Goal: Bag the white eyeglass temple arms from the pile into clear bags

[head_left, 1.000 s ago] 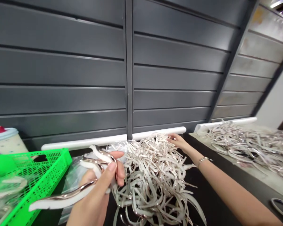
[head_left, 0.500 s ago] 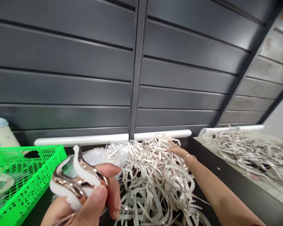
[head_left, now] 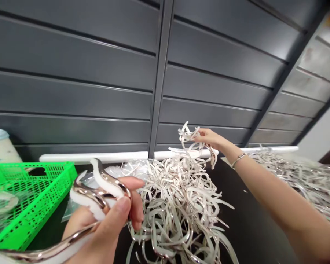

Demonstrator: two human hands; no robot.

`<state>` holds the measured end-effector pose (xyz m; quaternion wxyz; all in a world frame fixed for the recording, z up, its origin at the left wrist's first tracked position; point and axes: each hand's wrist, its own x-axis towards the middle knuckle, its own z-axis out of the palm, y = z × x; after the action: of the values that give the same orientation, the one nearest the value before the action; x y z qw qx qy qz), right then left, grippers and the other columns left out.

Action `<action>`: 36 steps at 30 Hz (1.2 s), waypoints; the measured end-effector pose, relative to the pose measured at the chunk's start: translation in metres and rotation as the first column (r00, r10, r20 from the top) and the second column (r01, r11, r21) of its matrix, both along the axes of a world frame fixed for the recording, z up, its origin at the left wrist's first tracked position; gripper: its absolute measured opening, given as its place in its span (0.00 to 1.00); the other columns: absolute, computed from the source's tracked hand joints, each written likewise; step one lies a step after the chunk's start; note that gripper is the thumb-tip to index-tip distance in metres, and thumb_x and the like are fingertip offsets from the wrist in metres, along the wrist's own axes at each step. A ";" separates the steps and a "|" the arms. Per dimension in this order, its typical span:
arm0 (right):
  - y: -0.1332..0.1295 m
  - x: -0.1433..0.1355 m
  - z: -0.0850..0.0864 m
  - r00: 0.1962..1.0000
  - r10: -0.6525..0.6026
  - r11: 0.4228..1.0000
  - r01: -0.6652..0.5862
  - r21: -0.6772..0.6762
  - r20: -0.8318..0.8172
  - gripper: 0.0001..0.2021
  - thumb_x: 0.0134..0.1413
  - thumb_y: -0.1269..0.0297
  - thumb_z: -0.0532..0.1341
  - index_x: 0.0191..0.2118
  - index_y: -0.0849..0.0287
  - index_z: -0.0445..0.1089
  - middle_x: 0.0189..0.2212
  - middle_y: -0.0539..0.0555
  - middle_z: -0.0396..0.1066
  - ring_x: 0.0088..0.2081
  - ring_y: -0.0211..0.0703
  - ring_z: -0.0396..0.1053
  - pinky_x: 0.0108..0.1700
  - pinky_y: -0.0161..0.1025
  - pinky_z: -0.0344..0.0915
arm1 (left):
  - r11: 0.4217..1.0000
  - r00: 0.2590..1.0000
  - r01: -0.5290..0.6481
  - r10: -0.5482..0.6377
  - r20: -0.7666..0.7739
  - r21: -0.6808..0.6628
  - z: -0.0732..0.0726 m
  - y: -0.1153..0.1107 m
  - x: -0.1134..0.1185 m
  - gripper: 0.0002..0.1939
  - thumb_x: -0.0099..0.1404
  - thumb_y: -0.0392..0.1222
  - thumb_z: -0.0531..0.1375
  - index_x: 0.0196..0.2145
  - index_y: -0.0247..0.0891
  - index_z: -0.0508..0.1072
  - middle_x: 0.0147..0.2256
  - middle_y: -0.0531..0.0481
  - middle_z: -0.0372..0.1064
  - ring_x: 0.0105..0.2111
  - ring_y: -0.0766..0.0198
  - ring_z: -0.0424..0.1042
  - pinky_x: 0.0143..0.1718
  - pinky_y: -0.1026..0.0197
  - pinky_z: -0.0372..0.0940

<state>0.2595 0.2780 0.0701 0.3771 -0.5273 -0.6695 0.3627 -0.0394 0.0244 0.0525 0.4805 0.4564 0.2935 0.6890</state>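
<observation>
In the lower left of the head view, my left hand (head_left: 112, 223) is closed around several wavy plastic trim strips (head_left: 106, 185). They are shiny rose-chrome on one face and white on the other; one long strip runs out past the wrist to the left. Farther off, my right hand (head_left: 211, 139), with a bangle at the wrist, pinches a tangled bunch of thin curved strips (head_left: 189, 138) in the air. Below that bunch lies a large heap of the same curved strips (head_left: 178, 194) on the dark tabletop (head_left: 247, 227).
A green perforated basket (head_left: 48, 200) with bagged pieces stands at the left, a pale lidded container (head_left: 1, 148) behind it. Clear plastic bags (head_left: 115, 171) lie beyond my left hand. At right is another strip pile (head_left: 299, 172). A grey panel wall (head_left: 112, 91) rises behind.
My right hand has risen out of the heap, bringing up a bunch of strips. My left hand keeps its strips and appears slightly farther right; a long strip now shows along its wrist.
</observation>
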 end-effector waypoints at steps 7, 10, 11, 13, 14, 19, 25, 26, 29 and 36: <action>-0.046 -0.021 -0.004 0.978 0.208 0.952 -0.202 -0.231 0.001 0.15 0.41 0.59 0.70 0.36 0.59 0.70 0.22 0.48 0.66 0.18 0.30 0.58 0.16 0.28 0.54 | 0.995 0.999 -0.037 0.037 0.000 0.096 -0.008 -0.002 0.007 0.08 0.60 0.42 0.62 0.36 0.38 0.77 0.18 0.54 0.66 0.17 0.71 0.63 0.20 0.68 0.59; -0.062 -0.032 -0.020 0.964 0.267 0.917 -0.260 -0.302 -0.018 0.16 0.44 0.59 0.69 0.38 0.59 0.70 0.24 0.48 0.66 0.19 0.29 0.58 0.17 0.26 0.54 | 0.990 0.998 -0.061 0.062 -0.010 0.124 -0.011 -0.003 0.010 0.07 0.61 0.41 0.61 0.36 0.38 0.76 0.18 0.54 0.65 0.16 0.71 0.62 0.20 0.68 0.59; -0.066 -0.035 -0.025 0.960 0.279 0.907 -0.270 -0.325 -0.019 0.16 0.44 0.59 0.69 0.39 0.59 0.70 0.25 0.47 0.66 0.19 0.28 0.58 0.16 0.26 0.53 | 0.990 0.998 -0.062 0.064 -0.011 0.125 -0.011 -0.004 0.011 0.06 0.61 0.40 0.61 0.36 0.38 0.76 0.18 0.55 0.65 0.16 0.71 0.61 0.20 0.68 0.59; -0.075 -0.040 -0.032 0.953 0.303 0.885 -0.288 -0.365 -0.016 0.17 0.44 0.60 0.69 0.42 0.58 0.71 0.29 0.49 0.68 0.21 0.28 0.60 0.17 0.25 0.54 | 0.991 0.998 -0.066 0.068 -0.014 0.113 -0.009 -0.006 0.013 0.05 0.61 0.38 0.61 0.36 0.38 0.75 0.18 0.55 0.65 0.17 0.71 0.61 0.20 0.68 0.59; -0.078 -0.041 -0.035 0.948 0.318 0.878 -0.298 -0.374 -0.009 0.18 0.46 0.60 0.68 0.44 0.57 0.70 0.32 0.50 0.69 0.22 0.29 0.61 0.19 0.26 0.56 | 0.992 0.997 -0.071 0.073 -0.016 0.101 -0.007 -0.007 0.014 0.05 0.60 0.37 0.61 0.35 0.38 0.75 0.18 0.55 0.65 0.17 0.71 0.61 0.21 0.68 0.59; -0.092 -0.039 -0.039 0.934 0.288 0.958 -0.279 -0.070 0.211 0.15 0.53 0.62 0.61 0.47 0.56 0.71 0.49 0.57 0.67 0.46 0.45 0.68 0.41 0.39 0.67 | 0.994 0.995 -0.101 0.102 -0.019 0.051 0.000 -0.010 0.014 0.05 0.60 0.37 0.60 0.33 0.37 0.76 0.19 0.55 0.66 0.21 0.69 0.64 0.25 0.66 0.61; -0.104 -0.027 -0.052 0.945 0.048 0.923 -0.165 0.346 0.323 0.10 0.52 0.65 0.58 0.39 0.57 0.73 0.43 0.57 0.71 0.48 0.49 0.67 0.51 0.47 0.62 | 0.994 0.995 -0.092 0.094 -0.040 0.062 -0.005 -0.007 0.011 0.04 0.58 0.40 0.62 0.31 0.38 0.76 0.20 0.54 0.67 0.21 0.69 0.64 0.24 0.67 0.61; -0.108 -0.025 -0.056 0.946 0.026 0.917 -0.151 0.369 0.322 0.09 0.52 0.64 0.58 0.38 0.58 0.73 0.41 0.57 0.72 0.45 0.48 0.69 0.48 0.45 0.64 | 0.993 0.994 -0.105 0.107 -0.029 0.057 -0.005 -0.007 0.012 0.04 0.59 0.40 0.61 0.32 0.39 0.76 0.20 0.55 0.67 0.22 0.70 0.63 0.24 0.67 0.61; -0.121 -0.023 -0.067 0.951 -0.009 0.906 -0.123 0.406 0.308 0.08 0.52 0.63 0.57 0.36 0.58 0.73 0.35 0.55 0.72 0.37 0.45 0.70 0.38 0.40 0.66 | 0.991 0.992 -0.121 0.123 -0.025 0.054 -0.006 -0.007 0.015 0.05 0.60 0.38 0.60 0.32 0.39 0.77 0.20 0.55 0.67 0.22 0.69 0.63 0.25 0.66 0.61; -0.157 -0.024 -0.085 0.897 0.029 0.868 -0.242 0.435 0.441 0.07 0.56 0.69 0.55 0.33 0.58 0.70 0.30 0.53 0.72 0.31 0.41 0.68 0.34 0.37 0.65 | 0.988 0.989 -0.140 0.142 -0.042 0.060 -0.007 -0.004 0.015 0.05 0.60 0.38 0.60 0.32 0.38 0.76 0.22 0.54 0.68 0.21 0.68 0.63 0.27 0.62 0.60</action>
<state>0.2359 0.1211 -0.0153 0.3154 -0.4334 -0.8394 0.0901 -0.0247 0.0200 0.0457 0.4105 0.4638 0.3164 0.7185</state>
